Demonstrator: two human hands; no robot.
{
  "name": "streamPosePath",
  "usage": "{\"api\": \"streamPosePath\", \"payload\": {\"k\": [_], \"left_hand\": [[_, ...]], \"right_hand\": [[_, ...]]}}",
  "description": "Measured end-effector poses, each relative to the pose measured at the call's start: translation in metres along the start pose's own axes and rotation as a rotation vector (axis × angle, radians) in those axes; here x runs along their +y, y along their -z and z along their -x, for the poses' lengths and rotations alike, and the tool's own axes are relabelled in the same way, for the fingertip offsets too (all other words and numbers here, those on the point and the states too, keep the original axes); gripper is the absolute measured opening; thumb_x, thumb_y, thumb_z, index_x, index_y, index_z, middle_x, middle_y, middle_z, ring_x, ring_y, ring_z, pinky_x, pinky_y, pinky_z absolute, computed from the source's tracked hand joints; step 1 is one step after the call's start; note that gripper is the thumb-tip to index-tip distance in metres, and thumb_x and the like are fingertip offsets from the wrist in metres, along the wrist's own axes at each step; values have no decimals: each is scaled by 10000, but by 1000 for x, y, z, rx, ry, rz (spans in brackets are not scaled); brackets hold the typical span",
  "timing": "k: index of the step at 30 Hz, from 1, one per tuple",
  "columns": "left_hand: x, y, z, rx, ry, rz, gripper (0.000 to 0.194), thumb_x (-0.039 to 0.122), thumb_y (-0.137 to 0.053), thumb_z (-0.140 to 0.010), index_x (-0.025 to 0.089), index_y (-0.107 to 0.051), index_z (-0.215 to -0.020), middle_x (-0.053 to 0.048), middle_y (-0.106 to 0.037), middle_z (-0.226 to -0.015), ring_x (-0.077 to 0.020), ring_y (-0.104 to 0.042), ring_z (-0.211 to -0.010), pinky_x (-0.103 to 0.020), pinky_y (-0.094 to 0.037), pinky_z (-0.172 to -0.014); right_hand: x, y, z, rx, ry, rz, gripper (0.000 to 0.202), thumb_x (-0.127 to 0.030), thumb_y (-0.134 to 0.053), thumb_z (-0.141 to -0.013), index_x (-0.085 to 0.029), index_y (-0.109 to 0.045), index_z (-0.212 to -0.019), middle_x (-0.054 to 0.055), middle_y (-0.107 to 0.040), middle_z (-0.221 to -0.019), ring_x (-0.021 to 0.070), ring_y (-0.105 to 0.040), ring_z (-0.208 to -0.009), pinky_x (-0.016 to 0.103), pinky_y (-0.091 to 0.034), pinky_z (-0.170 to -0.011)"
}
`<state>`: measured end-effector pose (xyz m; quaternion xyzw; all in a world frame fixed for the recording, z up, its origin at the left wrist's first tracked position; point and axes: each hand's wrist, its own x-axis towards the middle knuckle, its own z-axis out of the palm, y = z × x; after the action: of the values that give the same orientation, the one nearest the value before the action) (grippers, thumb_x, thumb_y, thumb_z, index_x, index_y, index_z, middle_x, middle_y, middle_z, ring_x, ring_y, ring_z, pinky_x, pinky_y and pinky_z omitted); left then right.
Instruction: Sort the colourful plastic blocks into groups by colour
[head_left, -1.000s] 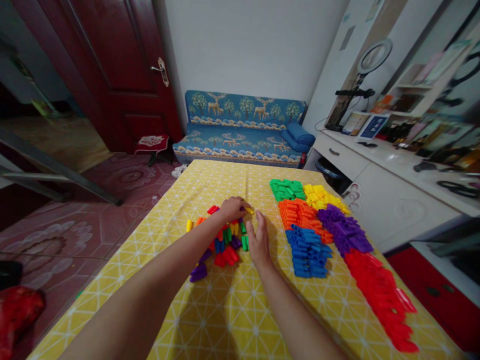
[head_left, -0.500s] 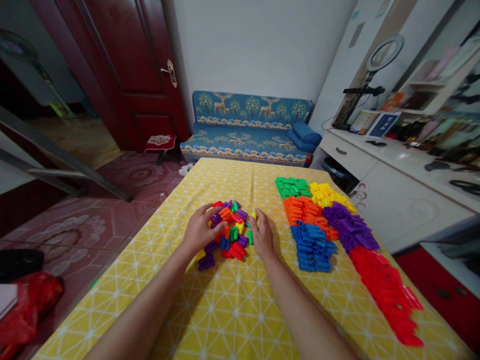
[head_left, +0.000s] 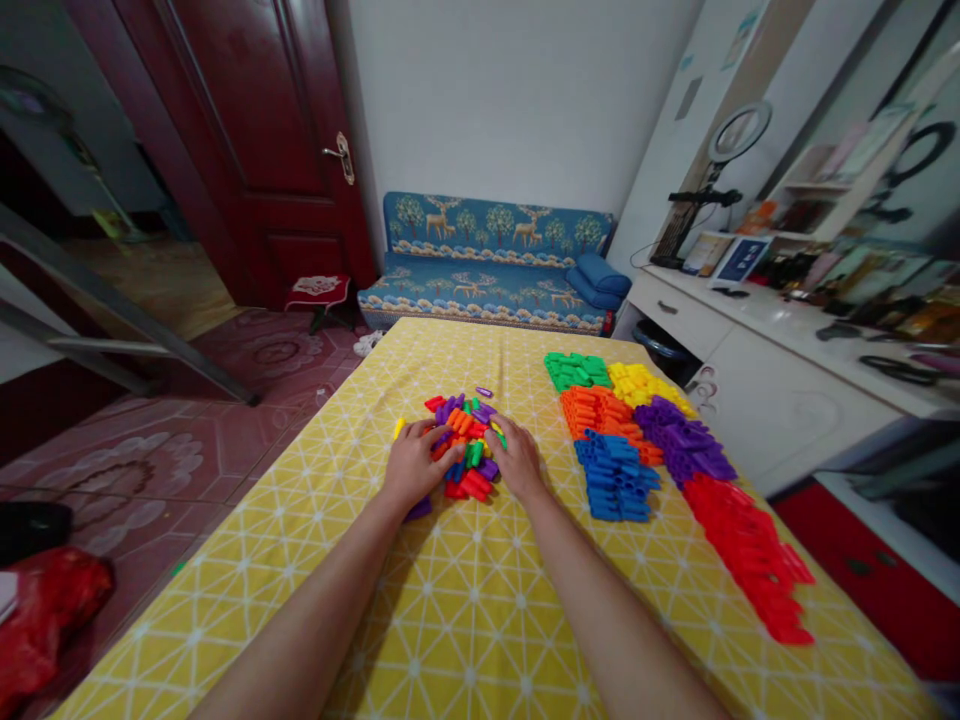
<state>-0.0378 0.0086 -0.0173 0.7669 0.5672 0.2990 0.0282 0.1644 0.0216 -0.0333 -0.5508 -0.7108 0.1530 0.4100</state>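
A heap of mixed coloured plastic pieces lies in the middle of the table with the yellow patterned cloth. My left hand rests flat against the heap's left side, fingers spread. My right hand presses against its right side, fingers on the pieces. Neither hand lifts a piece. To the right lie sorted groups: green, yellow, orange, purple, blue and red. One loose purple piece lies just beyond the heap.
A blue patterned sofa stands past the table's far edge. A dark red door is at the left, a white cabinet with clutter at the right. A red bag lies on the floor at lower left.
My left hand came back from the heap's far side to its near left side. Both hands have closed in on the heap, which is now tighter.
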Motion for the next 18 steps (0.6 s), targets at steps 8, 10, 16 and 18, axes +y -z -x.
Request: {"api": "streamPosePath", "payload": {"k": [8, 10, 16, 18], "left_hand": [[4, 5, 0, -10, -39, 22, 453, 565, -512, -889, 230, -714, -1119, -107, -656, -1144, -273, -581, -1074, -431, -427, -983], [5, 6, 1, -22, -58, 25, 462, 576, -518, -882, 227, -715, -1113, -106, -665, -1118, -269, -593, -1043, -428, -435, -965], [5, 6, 3, -105, -81, 145, 534, 555, -565, -857, 175, -645, -1225, -140, -635, -1178, -277, -612, -1074, -375, -479, -925], [5, 6, 2, -125, -65, 188, 526, 530, -574, -858, 191, -622, -1257, -133, -632, -1197, -271, -624, -1066, -358, -491, -906]], "right_hand": [[-2, 2, 1, -42, 8, -121, 385, -453, -463, -927, -224, -616, -1195, 69, -605, -1273, 211, -539, -1205, 393, -389, -1058], [-5, 4, 3, -53, 8, -144, 393, -456, -508, -904, -223, -608, -1205, 66, -616, -1254, 209, -559, -1178, 384, -416, -1035], [-13, 7, 9, -165, 32, -311, 537, -482, -699, -772, -242, -584, -1238, 49, -615, -1237, 208, -581, -1133, 354, -466, -988], [-14, 9, 10, -176, 66, -304, 534, -470, -691, -783, -244, -574, -1253, 53, -600, -1252, 208, -571, -1147, 356, -462, -997]]}}
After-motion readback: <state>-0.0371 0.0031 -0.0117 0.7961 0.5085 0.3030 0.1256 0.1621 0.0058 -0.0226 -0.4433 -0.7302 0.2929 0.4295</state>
